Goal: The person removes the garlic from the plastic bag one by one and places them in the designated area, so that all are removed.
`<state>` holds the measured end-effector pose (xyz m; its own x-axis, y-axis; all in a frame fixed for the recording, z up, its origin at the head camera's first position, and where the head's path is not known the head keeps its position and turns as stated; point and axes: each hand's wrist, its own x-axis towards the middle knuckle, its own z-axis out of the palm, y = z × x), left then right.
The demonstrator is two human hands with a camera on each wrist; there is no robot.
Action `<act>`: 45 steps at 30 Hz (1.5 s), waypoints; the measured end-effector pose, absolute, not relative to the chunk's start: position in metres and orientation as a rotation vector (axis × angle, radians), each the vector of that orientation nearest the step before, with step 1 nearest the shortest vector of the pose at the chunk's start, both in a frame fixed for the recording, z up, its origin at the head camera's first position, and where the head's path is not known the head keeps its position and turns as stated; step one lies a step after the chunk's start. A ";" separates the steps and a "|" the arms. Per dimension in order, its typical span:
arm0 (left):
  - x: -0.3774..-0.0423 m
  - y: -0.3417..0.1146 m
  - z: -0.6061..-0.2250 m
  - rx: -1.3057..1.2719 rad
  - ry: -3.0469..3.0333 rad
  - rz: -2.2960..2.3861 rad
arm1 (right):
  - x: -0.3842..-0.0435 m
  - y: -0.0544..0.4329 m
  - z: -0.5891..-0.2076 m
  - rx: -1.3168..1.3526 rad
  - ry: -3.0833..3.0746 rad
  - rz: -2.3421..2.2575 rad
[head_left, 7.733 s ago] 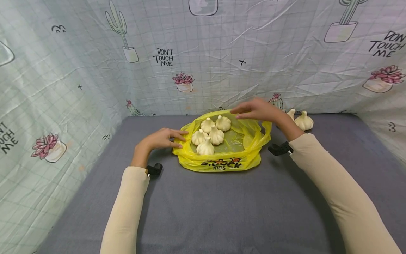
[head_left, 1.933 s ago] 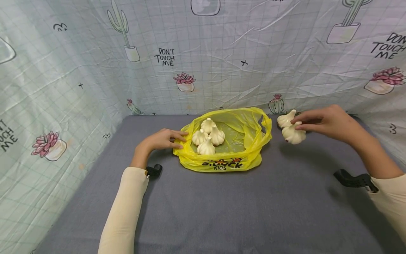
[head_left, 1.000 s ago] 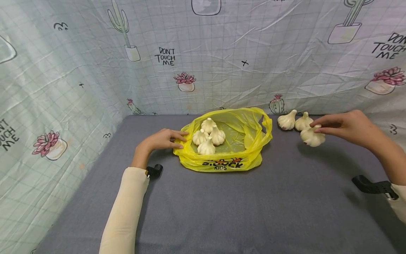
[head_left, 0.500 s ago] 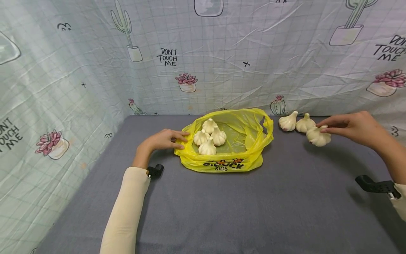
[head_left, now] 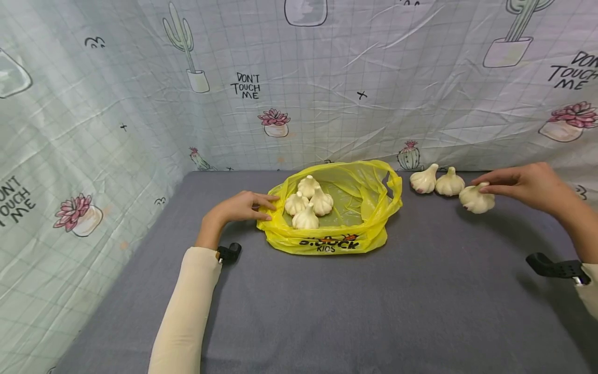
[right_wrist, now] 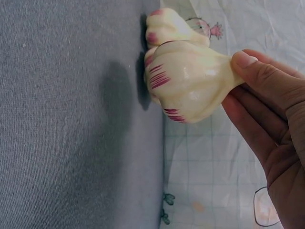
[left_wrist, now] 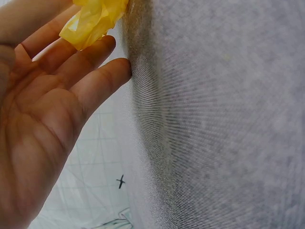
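My left hand (head_left: 240,205) is at the left rim of a yellow plastic bag (head_left: 327,241). In the left wrist view the bag's edge (left_wrist: 95,21) lies between thumb and fingers, the palm uncovered. Several white garlic bulbs (head_left: 306,215) sit clustered in the bag's left half. To the right, my right hand (head_left: 532,187) pinches another garlic bulb (head_left: 476,199) by its stem, its round bottom with purple streaks hanging down. The right wrist view shows that bulb (right_wrist: 190,83) above its shadow, overlapping the garlic behind it.
Two garlic bulbs stand on the grey cloth at the back right, one left bulb (head_left: 424,179) and one middle bulb (head_left: 450,182), beside the held one. A patterned curtain (head_left: 327,104) rises along the back and left edges of the table (head_left: 327,311).
A garlic bulb has gone from the bag's back and is in my right hand, which has moved right past the two standing bulbs and slightly farther since half a second ago. My left hand stays put.
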<state>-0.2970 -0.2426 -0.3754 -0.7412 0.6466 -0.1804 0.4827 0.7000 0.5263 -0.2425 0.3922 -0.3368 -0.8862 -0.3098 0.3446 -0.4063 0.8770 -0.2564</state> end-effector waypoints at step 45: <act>-0.298 -0.243 -0.375 0.858 2.551 0.646 | -0.294 0.425 -0.360 0.144 -2.924 0.619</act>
<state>-0.2980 -0.2425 -0.3752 -0.7452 0.6372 -0.1968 0.4667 0.7091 0.5285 -0.2941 0.4252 -0.3597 -0.9844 -0.0628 0.1646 -0.1241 0.9102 -0.3951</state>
